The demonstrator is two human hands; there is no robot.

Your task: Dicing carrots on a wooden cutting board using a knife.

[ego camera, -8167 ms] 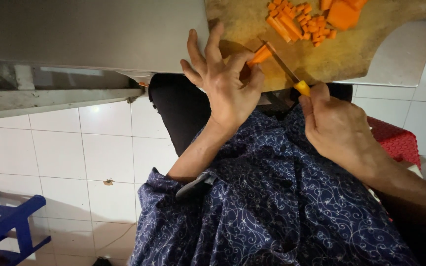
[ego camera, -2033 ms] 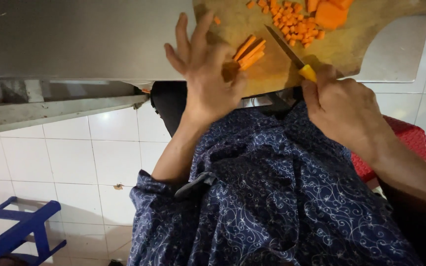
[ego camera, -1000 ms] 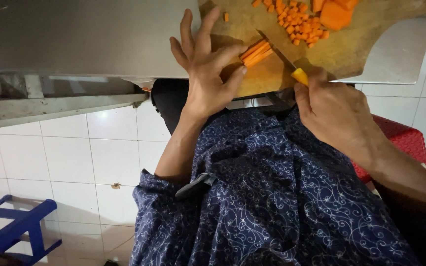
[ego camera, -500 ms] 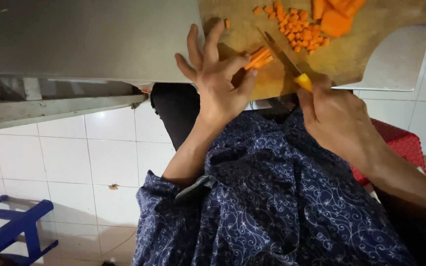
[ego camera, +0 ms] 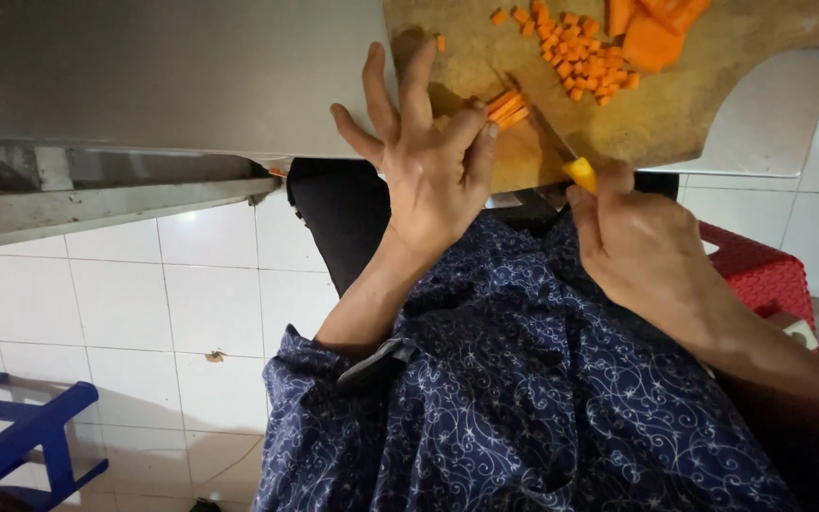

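Centrally, bright orange carrot sticks [ego camera: 506, 105] lie bundled on wooden cutting board [ego camera: 523, 152], pinned by L hand [ego camera: 428, 171] w/ fingers splayed. R hand [ego camera: 642, 251] clenches yellow-handled knife [ego camera: 571, 161] beside them; small diced carrot cubes [ego camera: 580, 62] scattered beyond.

Dark navy garment [ego camera: 523, 398] with fine white swirl-and-dot print, loose, sleeves pushed up near the elbows. Black trousers [ego camera: 338, 218] below the fingers. Left hand [ego camera: 428, 166] and right hand [ego camera: 642, 246] bare, no rings.
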